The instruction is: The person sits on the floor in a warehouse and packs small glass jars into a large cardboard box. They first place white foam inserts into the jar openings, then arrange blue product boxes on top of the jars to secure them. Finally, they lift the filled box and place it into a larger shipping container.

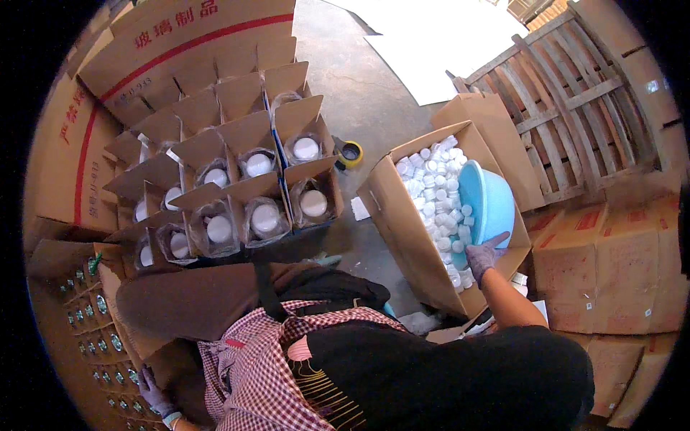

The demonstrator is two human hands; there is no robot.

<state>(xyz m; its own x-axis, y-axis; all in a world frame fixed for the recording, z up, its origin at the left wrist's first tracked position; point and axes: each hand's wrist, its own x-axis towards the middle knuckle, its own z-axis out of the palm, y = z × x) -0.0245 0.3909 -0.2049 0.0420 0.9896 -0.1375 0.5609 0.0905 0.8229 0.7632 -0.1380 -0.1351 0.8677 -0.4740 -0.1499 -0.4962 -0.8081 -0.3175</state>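
Observation:
A gray glove covers my right hand (486, 256), which grips the near rim of a light blue basin (496, 205). The basin lies tilted on its side in an open cardboard box (388, 201), its mouth toward a heap of white caps (435, 187). Some caps sit inside the basin's lip. At the lower left my left hand (152, 391), also gloved, lies with fingers stretched along the edge of a divided carton (111, 287). Rows of bottles with shiny tops (102, 305) fill that carton.
Ahead to the left, open divided cartons (241, 147) hold bagged white-capped bottles (314, 203). A yellow and black tape roll (350, 154) is on the floor behind them. Stacked cartons (596, 266) and a wooden pallet (560, 108) stand at the right.

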